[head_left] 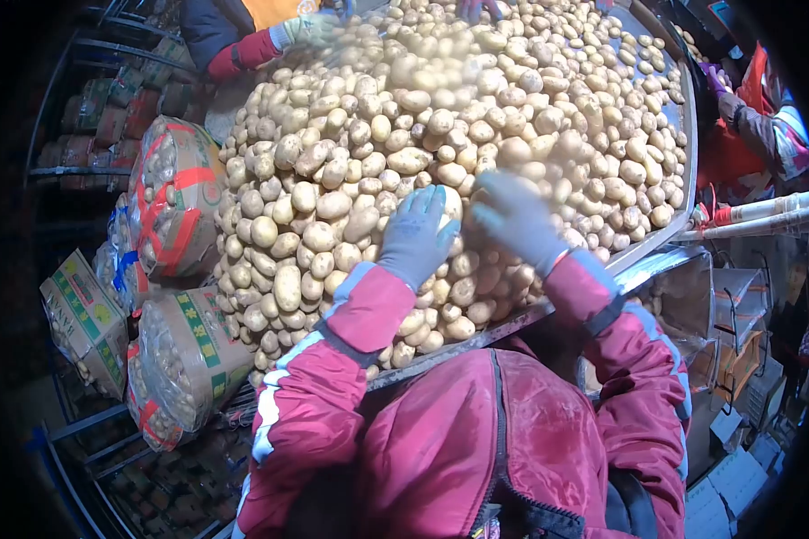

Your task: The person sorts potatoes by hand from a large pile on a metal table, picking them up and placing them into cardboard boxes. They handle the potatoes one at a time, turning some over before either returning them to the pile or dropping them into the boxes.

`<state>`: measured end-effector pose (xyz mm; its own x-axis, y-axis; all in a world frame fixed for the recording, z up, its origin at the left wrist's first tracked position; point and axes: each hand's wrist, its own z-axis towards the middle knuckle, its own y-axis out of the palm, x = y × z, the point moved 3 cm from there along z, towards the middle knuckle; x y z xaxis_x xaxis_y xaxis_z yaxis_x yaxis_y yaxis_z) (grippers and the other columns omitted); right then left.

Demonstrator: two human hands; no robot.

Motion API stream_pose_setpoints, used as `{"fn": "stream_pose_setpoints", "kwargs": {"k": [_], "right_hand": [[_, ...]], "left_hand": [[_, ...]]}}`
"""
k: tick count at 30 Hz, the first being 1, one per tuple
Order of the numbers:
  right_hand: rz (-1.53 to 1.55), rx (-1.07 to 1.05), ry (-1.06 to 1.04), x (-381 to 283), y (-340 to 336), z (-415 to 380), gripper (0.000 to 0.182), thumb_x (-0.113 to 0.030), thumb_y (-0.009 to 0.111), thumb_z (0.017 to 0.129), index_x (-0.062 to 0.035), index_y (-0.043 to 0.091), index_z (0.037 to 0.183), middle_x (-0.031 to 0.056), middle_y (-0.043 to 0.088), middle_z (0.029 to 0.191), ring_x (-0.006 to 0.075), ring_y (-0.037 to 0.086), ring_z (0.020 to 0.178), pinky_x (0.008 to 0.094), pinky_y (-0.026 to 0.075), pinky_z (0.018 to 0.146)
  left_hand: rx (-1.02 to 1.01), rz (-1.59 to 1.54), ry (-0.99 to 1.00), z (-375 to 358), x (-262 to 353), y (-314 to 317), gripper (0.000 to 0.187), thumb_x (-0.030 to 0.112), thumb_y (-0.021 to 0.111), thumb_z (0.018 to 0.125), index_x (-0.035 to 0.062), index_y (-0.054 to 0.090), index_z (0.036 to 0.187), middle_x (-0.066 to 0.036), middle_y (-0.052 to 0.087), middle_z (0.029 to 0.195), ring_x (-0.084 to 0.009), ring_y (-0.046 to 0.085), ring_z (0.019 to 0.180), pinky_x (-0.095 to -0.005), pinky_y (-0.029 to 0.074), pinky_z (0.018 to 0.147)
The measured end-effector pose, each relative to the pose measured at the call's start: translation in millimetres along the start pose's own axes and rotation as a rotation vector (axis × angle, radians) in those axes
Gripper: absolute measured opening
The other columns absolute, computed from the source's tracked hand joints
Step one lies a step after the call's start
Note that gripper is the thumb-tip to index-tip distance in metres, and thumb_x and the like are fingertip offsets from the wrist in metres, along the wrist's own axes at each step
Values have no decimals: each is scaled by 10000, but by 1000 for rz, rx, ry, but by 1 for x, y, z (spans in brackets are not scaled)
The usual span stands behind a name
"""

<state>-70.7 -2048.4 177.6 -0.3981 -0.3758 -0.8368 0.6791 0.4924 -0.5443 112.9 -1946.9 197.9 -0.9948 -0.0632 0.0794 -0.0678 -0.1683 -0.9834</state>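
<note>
A large heap of loose yellow potatoes covers the sorting table in front of me. My left hand, in a grey-blue glove, rests on the near part of the heap. Its fingers and thumb curve round a pale potato. Just to the right, my right hand, gloved the same way, is smeared by motion above the potatoes. Whether it grips anything cannot be made out.
The metal table rim runs close to my body. Taped, potato-filled cartons stand at the left. Across the heap a co-worker's gloved hand touches potatoes; another person's sleeve shows at right. Plastic-lined containers stand beside the table.
</note>
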Motion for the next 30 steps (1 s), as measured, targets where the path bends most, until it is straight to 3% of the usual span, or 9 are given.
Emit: {"fn": "stream_pose_setpoints", "kwargs": {"k": [2,4,6,10,14,18,21,25,30], "right_hand": [[-299,59,-186,-9,25,-14,558,-283,805,834,-128,645,1345,130,662,1306,341,582,1282,412,478,1092],[-373,94,-235,-4,27,-8,554,-276,791,847,-140,633,1360,116,668,1237,332,600,1230,401,491,1057],[-147,28,-63,1,24,5,472,-245,771,859,-131,668,1305,103,685,1194,345,615,1188,416,505,1018],[836,138,488,52,-4,14,329,-201,691,960,-31,731,1238,83,759,1080,142,692,942,286,539,839],[805,123,181,47,-17,2,274,-159,702,945,7,753,1157,54,758,1003,115,683,898,243,529,783],[945,-105,621,3,-2,-8,253,-205,725,933,-9,758,1090,34,741,904,120,674,746,272,537,678],[492,-164,306,0,24,11,376,-330,741,879,21,760,1011,156,768,923,225,737,791,370,589,739],[-32,-406,349,-32,23,41,517,-487,666,878,-11,780,1046,243,756,1068,403,729,1027,512,571,900],[-228,-355,199,-40,43,59,521,-496,715,861,-24,771,1076,215,759,1100,383,736,1032,499,578,899]], "left_hand": [[-208,-68,41,26,-15,-21,529,312,651,975,55,564,1429,-144,623,1349,-326,568,1229,-450,420,1102],[23,74,76,57,-41,-26,449,221,679,913,98,619,1341,-98,640,1240,-305,581,1163,-456,473,1006],[-2,139,180,80,-59,-9,471,191,696,873,127,624,1334,-108,638,1243,-307,583,1169,-454,497,978],[-93,300,188,86,-57,12,453,178,727,824,138,634,1266,-98,632,1210,-303,586,1166,-461,516,947],[-276,293,141,95,-52,3,338,187,765,801,144,628,1107,-64,606,1122,-296,586,1144,-470,526,909],[-214,151,377,87,-60,-7,398,157,748,832,145,632,1212,-93,608,1193,-318,587,1156,-445,530,944],[-206,102,289,86,-60,3,533,60,700,821,139,616,1342,-111,607,1269,-343,588,1167,-441,517,1004],[-146,105,289,80,-62,6,503,49,657,843,147,602,1333,-104,619,1205,-329,607,1134,-441,539,972],[-130,-229,12,68,-60,-47,680,91,770,819,103,574,1470,-145,642,1361,-337,603,1273,-408,488,1094]]}}
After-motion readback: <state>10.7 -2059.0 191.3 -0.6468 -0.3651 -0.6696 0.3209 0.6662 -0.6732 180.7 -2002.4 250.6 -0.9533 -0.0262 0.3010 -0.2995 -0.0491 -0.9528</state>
